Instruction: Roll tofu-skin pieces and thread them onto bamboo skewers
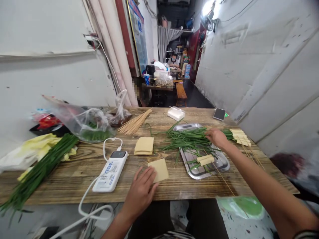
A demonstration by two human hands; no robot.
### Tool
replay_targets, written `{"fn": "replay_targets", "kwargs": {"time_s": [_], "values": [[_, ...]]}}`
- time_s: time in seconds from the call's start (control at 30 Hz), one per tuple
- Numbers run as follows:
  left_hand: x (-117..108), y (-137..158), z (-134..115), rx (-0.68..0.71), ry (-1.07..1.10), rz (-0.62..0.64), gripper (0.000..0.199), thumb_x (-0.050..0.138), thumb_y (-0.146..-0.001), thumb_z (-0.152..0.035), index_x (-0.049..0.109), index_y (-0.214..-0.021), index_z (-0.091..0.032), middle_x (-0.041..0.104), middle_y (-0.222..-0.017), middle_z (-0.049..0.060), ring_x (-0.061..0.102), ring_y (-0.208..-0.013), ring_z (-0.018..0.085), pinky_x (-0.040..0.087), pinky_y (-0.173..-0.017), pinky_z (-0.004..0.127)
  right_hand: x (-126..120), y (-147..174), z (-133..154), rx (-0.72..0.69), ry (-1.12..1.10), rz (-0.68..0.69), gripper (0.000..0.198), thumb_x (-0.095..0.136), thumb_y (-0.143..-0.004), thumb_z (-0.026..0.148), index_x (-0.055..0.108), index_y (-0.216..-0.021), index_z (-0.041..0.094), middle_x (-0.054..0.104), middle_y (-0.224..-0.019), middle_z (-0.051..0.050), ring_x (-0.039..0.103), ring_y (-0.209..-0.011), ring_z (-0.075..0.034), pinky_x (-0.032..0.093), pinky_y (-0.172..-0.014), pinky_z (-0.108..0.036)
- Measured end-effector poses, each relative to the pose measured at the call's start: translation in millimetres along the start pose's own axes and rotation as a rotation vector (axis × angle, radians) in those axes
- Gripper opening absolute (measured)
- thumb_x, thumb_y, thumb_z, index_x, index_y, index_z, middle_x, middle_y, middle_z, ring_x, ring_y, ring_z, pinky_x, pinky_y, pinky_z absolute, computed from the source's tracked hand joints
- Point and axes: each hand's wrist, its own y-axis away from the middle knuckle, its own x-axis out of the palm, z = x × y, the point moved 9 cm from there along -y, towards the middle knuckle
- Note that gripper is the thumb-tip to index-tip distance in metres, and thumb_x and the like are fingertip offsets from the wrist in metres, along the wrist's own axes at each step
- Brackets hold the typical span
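My left hand lies flat with fingers outstretched, its fingertips on a square tofu sheet on the wooden table. Just behind that sheet sits a stack of tofu sheets. My right hand is closed, its fingertips pinching into a spread bunch of garlic chives at the right. Those chives lie across a metal tray. Nearer the front of the tray, a tofu sheet rolled around chives rests on a thin skewer. More tofu rolls lie beyond my right wrist.
A white power bank with a cable lies left of centre. Bamboo skewers, a plastic bag and another chive bunch are to the left. A white box and phone are farther back. A person sits far behind.
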Motion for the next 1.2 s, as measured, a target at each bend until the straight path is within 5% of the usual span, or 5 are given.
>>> {"fn": "replay_targets", "kwargs": {"time_s": [0.43,0.9,1.2], "values": [[-11,-5,-2,-0.022,0.079,-0.126,0.032,0.049,-0.089,-0.019,0.056,-0.12,-0.021,0.062,-0.121,0.01,0.054,-0.118,0.025,0.049,-0.097,0.044,13,-19,40,-0.157,0.067,0.119,0.022,0.049,-0.087,0.02,0.069,-0.09,0.012,0.066,-0.096,-0.014,0.058,-0.095,-0.023,0.04,-0.078,-0.028],[-11,-2,-3,-0.014,0.091,-0.146,0.028,0.05,-0.089,-0.018,0.06,-0.115,-0.019,0.061,-0.123,0.01,0.055,-0.116,0.024,0.052,-0.095,0.042,14,-18,49,-0.166,0.139,0.182,0.024,0.045,-0.087,0.015,0.067,-0.092,0.009,0.067,-0.095,-0.015,0.064,-0.085,-0.021,0.043,-0.072,-0.027],[-9,-1,-1,-0.041,0.106,-0.137,0.029,0.049,-0.089,-0.017,0.06,-0.115,-0.021,0.059,-0.125,0.01,0.054,-0.118,0.024,0.051,-0.097,0.043,-10,-22,35,-0.108,0.17,0.121,0.025,0.044,-0.085,0.014,0.068,-0.089,0.009,0.068,-0.093,-0.017,0.064,-0.088,-0.023,0.043,-0.07,-0.027]]}}
